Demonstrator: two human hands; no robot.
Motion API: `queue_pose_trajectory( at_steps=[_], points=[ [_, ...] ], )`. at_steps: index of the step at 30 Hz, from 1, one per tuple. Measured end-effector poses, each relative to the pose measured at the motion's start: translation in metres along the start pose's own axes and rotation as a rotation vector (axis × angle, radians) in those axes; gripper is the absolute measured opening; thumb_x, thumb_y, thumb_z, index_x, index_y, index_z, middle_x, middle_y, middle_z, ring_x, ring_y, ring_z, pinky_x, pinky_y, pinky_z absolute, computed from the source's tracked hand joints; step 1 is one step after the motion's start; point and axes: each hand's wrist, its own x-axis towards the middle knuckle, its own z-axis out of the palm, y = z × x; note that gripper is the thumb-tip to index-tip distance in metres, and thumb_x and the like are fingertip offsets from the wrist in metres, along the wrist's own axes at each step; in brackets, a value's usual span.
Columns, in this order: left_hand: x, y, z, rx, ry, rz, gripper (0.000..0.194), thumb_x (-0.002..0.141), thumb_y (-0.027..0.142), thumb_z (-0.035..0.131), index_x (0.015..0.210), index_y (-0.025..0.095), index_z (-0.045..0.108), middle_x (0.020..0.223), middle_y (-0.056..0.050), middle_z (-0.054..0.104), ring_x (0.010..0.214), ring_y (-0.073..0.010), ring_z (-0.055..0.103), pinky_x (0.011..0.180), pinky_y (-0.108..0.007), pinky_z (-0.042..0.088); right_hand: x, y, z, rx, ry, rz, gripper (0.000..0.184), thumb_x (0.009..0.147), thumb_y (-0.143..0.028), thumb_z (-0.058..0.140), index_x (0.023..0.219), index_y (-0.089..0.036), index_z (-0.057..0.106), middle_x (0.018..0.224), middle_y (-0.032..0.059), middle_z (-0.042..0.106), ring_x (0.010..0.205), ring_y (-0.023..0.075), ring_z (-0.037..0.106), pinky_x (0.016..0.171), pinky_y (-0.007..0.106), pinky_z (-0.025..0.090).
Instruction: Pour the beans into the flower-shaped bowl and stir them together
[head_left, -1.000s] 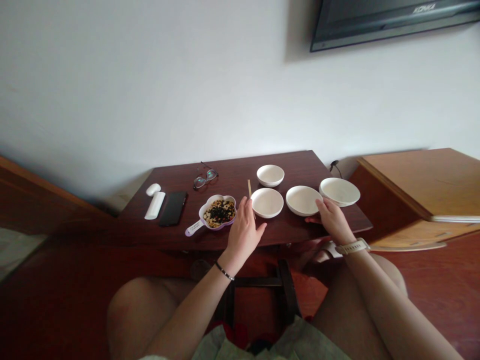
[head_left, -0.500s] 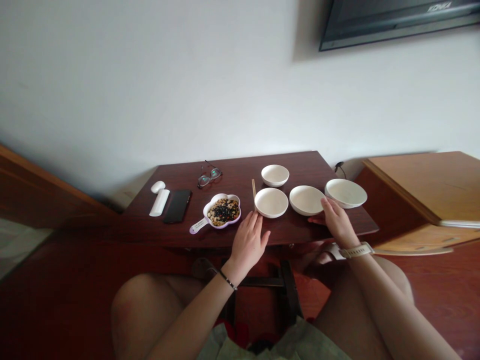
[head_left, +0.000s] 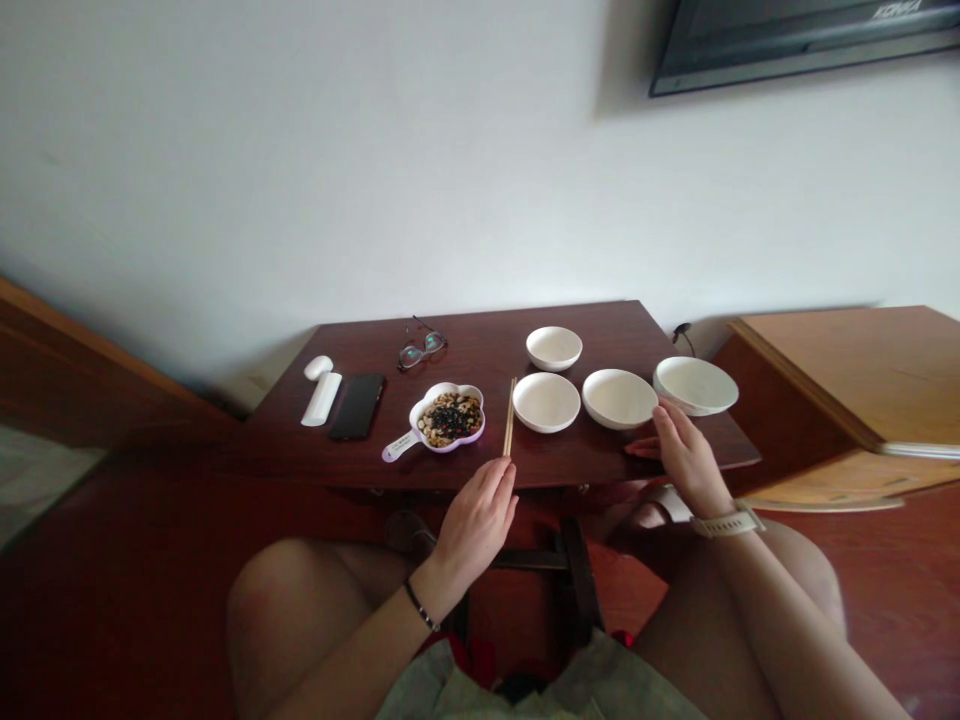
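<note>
My left hand [head_left: 478,518] sits at the near table edge, its fingers curled around the lower end of a pair of thin wooden chopsticks [head_left: 510,420]. The chopsticks point away from me between the flower-shaped dish [head_left: 450,420] of nuts and dark seaweed and a round white bowl [head_left: 546,402]. My right hand [head_left: 686,462] rests on the dark wooden table [head_left: 570,470], fingers apart. Its fingertips are at the near side of a tilted white bowl [head_left: 695,386]. Another white bowl [head_left: 619,398] stands just left of that hand, and a fourth [head_left: 553,348] stands farther back.
Glasses [head_left: 422,350], a black phone [head_left: 357,407] and a white oblong device [head_left: 322,398] lie on the table's far left. A wooden cabinet [head_left: 847,380] stands to the right, a wall-mounted screen [head_left: 787,40] hangs above, and my knees are below.
The chopsticks have slid toward me, and my left hand has drawn back to the table edge with them. My right hand has barely moved, and the view has shifted slightly.
</note>
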Motion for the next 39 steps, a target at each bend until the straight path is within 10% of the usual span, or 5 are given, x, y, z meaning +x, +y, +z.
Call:
queue_pose_trajectory(
  at_steps=[23, 30, 39],
  points=[
    [0.001, -0.037, -0.041, -0.122, 0.26, 0.477, 0.036, 0.104, 0.003, 0.065, 0.139, 0.011, 0.069, 0.124, -0.012, 0.081, 0.114, -0.0239, 0.079, 0.102, -0.037, 0.07, -0.029, 0.001, -0.008, -0.115, 0.127, -0.174, 0.07, 0.101, -0.073, 0.059, 0.152, -0.025, 0.06, 0.142, 0.0186, 0.071, 0.075, 0.0256, 0.077, 0.071, 0.047, 0.069],
    [0.004, -0.024, -0.087, -0.143, 0.423, 0.438, 0.041, 0.099, 0.003, 0.073, 0.14, 0.006, 0.07, 0.121, -0.015, 0.081, 0.113, -0.0247, 0.08, 0.102, -0.036, 0.07, -0.055, -0.024, 0.015, -0.294, 0.213, -0.44, 0.043, 0.107, -0.047, 0.06, 0.143, -0.024, 0.061, 0.115, 0.0108, 0.068, 0.081, 0.0216, 0.069, 0.07, 0.038, 0.063],
    [0.009, 0.031, -0.113, -0.23, 0.495, 0.612, 0.021, 0.103, 0.011, 0.065, 0.118, 0.01, 0.08, 0.114, -0.012, 0.083, 0.104, -0.0213, 0.081, 0.096, -0.029, 0.071, -0.109, -0.068, 0.089, -0.527, -0.174, -1.104, 0.05, 0.102, -0.031, 0.076, 0.15, -0.033, 0.063, 0.108, 0.0058, 0.067, 0.085, 0.0191, 0.071, 0.064, 0.028, 0.057]
  ],
)
